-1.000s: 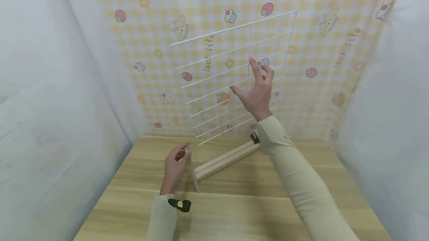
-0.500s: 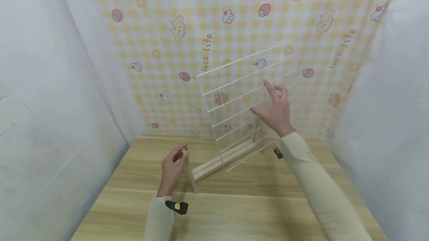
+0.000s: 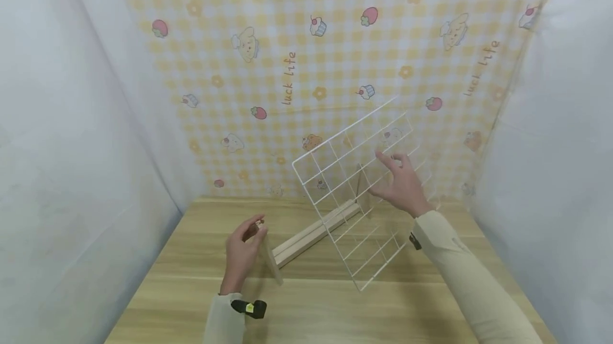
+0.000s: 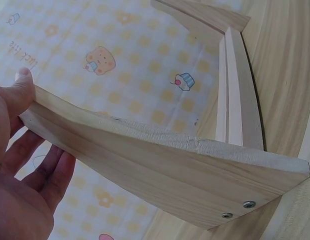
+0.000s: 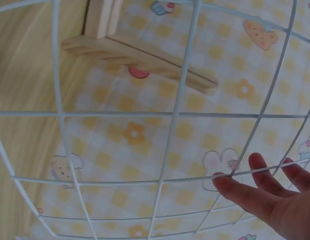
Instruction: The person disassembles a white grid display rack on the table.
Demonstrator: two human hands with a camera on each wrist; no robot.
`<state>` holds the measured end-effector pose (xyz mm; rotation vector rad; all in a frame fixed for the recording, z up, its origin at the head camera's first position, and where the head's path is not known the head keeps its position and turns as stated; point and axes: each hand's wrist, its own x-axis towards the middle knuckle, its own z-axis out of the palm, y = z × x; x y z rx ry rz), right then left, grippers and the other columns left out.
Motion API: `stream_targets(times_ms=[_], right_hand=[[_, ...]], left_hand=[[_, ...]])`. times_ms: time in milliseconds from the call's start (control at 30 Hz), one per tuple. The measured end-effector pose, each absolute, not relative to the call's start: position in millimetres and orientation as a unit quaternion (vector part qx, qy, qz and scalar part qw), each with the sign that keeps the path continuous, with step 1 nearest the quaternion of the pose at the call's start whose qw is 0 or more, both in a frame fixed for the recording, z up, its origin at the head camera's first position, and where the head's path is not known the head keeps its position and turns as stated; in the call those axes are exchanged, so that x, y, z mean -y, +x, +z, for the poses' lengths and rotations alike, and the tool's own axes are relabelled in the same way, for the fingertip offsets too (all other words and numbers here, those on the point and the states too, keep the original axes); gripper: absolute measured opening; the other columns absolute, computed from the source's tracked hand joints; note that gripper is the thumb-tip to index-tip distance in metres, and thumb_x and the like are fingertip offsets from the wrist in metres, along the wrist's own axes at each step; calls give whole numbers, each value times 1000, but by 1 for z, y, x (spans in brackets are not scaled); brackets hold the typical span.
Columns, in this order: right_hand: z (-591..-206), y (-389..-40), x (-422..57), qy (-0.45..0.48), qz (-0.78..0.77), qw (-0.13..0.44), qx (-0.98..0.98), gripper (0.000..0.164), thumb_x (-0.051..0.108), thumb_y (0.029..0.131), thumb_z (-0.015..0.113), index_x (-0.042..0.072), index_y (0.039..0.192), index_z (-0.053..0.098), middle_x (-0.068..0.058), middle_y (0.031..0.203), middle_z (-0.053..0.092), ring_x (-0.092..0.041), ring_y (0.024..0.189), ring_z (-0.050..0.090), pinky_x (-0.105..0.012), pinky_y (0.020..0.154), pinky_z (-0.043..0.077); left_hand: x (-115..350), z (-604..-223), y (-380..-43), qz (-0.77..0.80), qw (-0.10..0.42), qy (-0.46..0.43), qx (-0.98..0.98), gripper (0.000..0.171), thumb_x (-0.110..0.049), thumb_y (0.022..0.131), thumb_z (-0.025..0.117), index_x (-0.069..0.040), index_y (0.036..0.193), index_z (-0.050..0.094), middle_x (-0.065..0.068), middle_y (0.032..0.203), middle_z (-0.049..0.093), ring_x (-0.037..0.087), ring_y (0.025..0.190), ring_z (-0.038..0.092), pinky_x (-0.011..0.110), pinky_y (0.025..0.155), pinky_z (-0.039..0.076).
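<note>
In the head view my left hand (image 3: 241,252) grips the upper end of a wooden stand's (image 3: 300,245) near side piece. The left wrist view shows the thumb on one edge of that side board (image 4: 140,155) and the fingers under the other. Two long rails join it to a matching board (image 5: 160,67) at the far end. My right hand (image 3: 404,187) holds a white wire grid panel (image 3: 313,204) by its inner wires, thumb and fingers at the crossings. The panel leans at a slant to the right of the rails and overlaps them in the head view.
The stand rests on a wood-grain table (image 3: 191,285). A yellow checked cloth (image 3: 210,51) with cartoon prints hangs behind, and white sheets (image 3: 551,174) close off both sides. Two screw heads (image 4: 249,204) show on the near side board.
The grid panel has come down and toward me, turning so its lower corner swings low in front of the rails. My right hand moved down and right with it; my left hand keeps its hold.
</note>
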<state>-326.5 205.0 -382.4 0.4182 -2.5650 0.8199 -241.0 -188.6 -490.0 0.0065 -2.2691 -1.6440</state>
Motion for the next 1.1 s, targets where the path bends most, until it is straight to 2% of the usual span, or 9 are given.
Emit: stream_targets(times_ms=[233, 400, 500, 667, 833, 1000, 1100], right_hand=[[-400, -328, -209, 151, 281, 173, 932, 97, 32, 71, 89, 23, 154, 40, -31, 151, 34, -51, 120, 53, -67, 92, 52], [-414, -329, -211, 156, 267, 160, 937, 98, 31, 70, 89, 20, 154, 41, -32, 149, 35, -50, 120, 52, -66, 93, 52], [-420, -328, -211, 160, 253, 151, 942, 98, 32, 69, 89, 19, 154, 41, -34, 149, 36, -51, 124, 50, -68, 94, 51], [-427, -326, -210, 169, 231, 144, 947, 99, 32, 69, 90, 19, 153, 40, -36, 149, 35, -54, 125, 49, -69, 92, 51], [-433, -327, -211, 174, 224, 144, 948, 98, 32, 68, 90, 21, 152, 42, -35, 147, 37, -53, 120, 53, -64, 86, 55], [-439, -327, -212, 181, 215, 143, 949, 98, 33, 67, 90, 21, 152, 42, -36, 147, 38, -54, 118, 55, -63, 84, 56], [-442, -327, -213, 182, 214, 140, 949, 98, 33, 68, 90, 21, 152, 43, -36, 148, 37, -55, 119, 55, -65, 86, 55]], left_hand=[[186, -490, -235, -584, 176, 7, 792, 34, -17, 93, 72, -16, 128, 68, 12, 116, 69, 20, 109, 63, 46, 107, 52], [185, -494, -233, -572, 187, 14, 798, 33, -19, 92, 73, -22, 125, 69, 5, 104, 69, 11, 103, 64, 36, 103, 54], [184, -494, -231, -570, 197, 12, 798, 33, -18, 91, 74, -22, 124, 70, 5, 103, 70, 7, 100, 64, 35, 102, 54], [183, -493, -226, -567, 201, 11, 799, 34, -15, 91, 74, -19, 125, 69, 9, 107, 71, 7, 99, 63, 40, 103, 53], [183, -493, -226, -560, 201, 18, 803, 35, -15, 91, 75, -16, 125, 69, 9, 108, 72, 8, 99, 62, 38, 101, 53], [182, -494, -226, -558, 215, 14, 801, 35, -12, 88, 77, -12, 123, 70, 10, 98, 72, 12, 99, 65, 42, 101, 54], [181, -494, -224, -550, 221, 10, 805, 33, -12, 89, 76, -13, 121, 71, 7, 93, 71, 10, 98, 66, 40, 101, 54]])
